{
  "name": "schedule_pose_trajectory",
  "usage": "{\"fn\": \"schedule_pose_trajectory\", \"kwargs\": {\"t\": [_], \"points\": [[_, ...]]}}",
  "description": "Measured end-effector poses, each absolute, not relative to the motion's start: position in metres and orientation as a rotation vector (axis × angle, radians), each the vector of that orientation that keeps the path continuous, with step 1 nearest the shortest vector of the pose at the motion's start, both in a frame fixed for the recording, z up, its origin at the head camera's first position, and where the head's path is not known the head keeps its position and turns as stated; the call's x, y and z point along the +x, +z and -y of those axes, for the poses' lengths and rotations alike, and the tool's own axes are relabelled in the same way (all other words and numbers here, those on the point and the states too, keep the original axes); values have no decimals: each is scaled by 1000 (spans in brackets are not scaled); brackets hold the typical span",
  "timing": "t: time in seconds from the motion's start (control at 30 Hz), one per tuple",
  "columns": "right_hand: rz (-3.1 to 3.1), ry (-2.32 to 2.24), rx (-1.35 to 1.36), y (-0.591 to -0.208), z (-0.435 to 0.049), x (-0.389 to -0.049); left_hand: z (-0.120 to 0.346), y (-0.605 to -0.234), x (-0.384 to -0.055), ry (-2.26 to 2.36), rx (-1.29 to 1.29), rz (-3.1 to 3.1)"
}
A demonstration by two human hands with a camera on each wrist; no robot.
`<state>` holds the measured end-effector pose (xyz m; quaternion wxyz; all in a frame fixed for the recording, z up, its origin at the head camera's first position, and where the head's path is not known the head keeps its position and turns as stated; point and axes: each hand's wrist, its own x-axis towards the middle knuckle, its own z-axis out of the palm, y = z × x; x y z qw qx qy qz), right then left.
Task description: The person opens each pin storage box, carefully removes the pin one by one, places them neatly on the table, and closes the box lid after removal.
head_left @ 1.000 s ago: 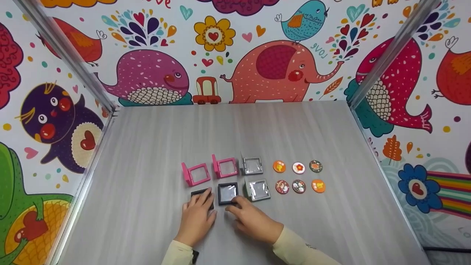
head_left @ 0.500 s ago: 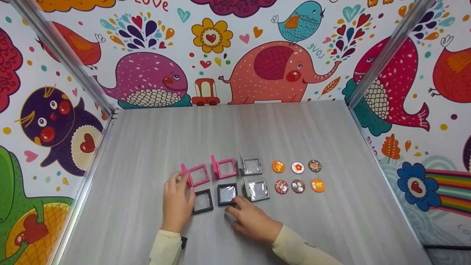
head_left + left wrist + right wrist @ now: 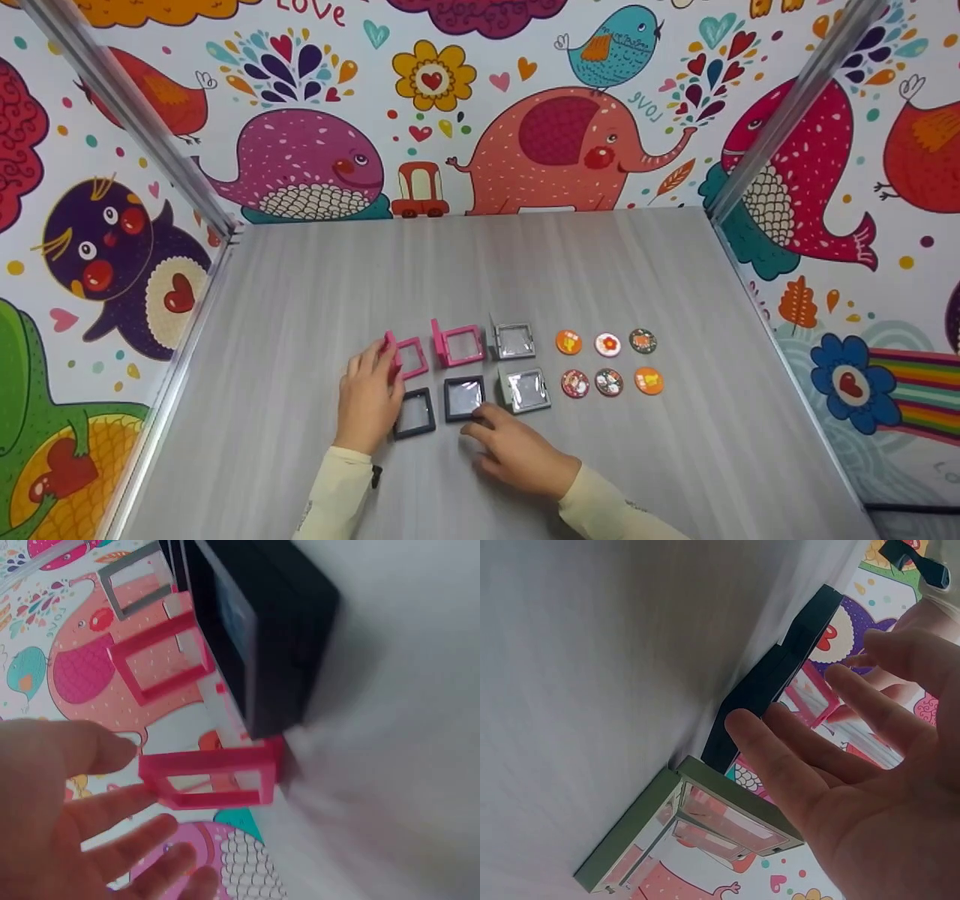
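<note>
My left hand [image 3: 367,401] is at the raised lid of the leftmost pink display frame [image 3: 412,358]. In the left wrist view, its thumb and index finger pinch a corner of the pink lid [image 3: 210,757]. The other fingers are spread. My right hand [image 3: 517,450] rests by the lower right corner of a black display frame [image 3: 464,397]. Its fingers are loosely extended in the right wrist view, with a fingertip against the black frame or very near it. A second black frame [image 3: 415,413] lies beside my left hand.
Another pink frame [image 3: 460,345], a silver frame [image 3: 514,341] and a grey-green frame [image 3: 527,391] stand with lids raised. Several round badges [image 3: 608,345] lie in two rows to the right. Patterned walls [image 3: 555,142] enclose the grey table [image 3: 300,315].
My left hand moved off the left black frame, uncovering it, and went up to the leftmost pink frame. That frame's lid has since shifted right. My right hand stayed in place.
</note>
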<state>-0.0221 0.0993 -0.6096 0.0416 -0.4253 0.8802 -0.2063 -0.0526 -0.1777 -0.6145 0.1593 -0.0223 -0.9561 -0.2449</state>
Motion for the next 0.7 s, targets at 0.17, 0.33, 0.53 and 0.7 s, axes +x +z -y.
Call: {"fn": "schedule_pose_trajectory", "kwargs": {"t": [0.17,0.33,0.53,0.7], "points": [[-2679,-642,-1282,-606,-101,-21,169,-619,-59,-698,-152,2864],[-2715,-849,-1351,-599,-108,-22,165,-625,-63,-709,-232,2966],[-2830,-943,-1292,-601,-122,-34,164,-631,-66,-731,-331,3000],[-2814,-947,-1209,-603,-135,-42,162,-633,-68,-734,-360,3022]]}}
